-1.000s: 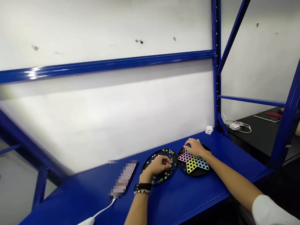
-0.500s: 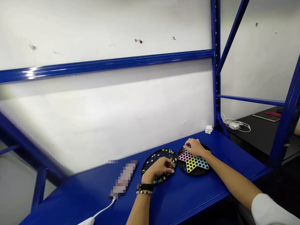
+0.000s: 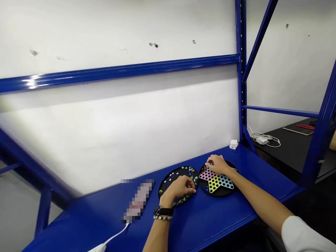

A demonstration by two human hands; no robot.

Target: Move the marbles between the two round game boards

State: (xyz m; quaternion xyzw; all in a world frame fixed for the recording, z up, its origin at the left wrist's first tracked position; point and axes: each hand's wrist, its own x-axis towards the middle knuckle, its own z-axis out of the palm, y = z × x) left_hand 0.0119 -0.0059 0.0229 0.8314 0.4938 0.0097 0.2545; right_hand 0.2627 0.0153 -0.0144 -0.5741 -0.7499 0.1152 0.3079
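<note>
My left hand (image 3: 180, 187) hovers over the right front part of a round black tray (image 3: 172, 177) that holds several coloured marbles (image 3: 190, 170). Its thumb and fingertips are brought together at the tray's right edge; whatever they hold is too small to make out. My right hand (image 3: 218, 164) rests over the back of a Chinese checkers board (image 3: 214, 184), a black round base with a star in pink, yellow and blue. Its fingers curl down and hide what lies under them. Dark red marbles (image 3: 203, 169) and blue marbles (image 3: 207, 189) sit in the base's side pockets.
Left of the tray, a blurred-out flat device (image 3: 139, 201) lies on the blue shelf (image 3: 105, 206), with a white cable (image 3: 117, 233) attached. A white charger (image 3: 233, 144) stands at the back near the blue upright (image 3: 240, 87). Further right is a black table (image 3: 278, 140) with cords.
My left hand's thumb and fingers have closed together and moved slightly right. My right hand stays almost in place over the board.
</note>
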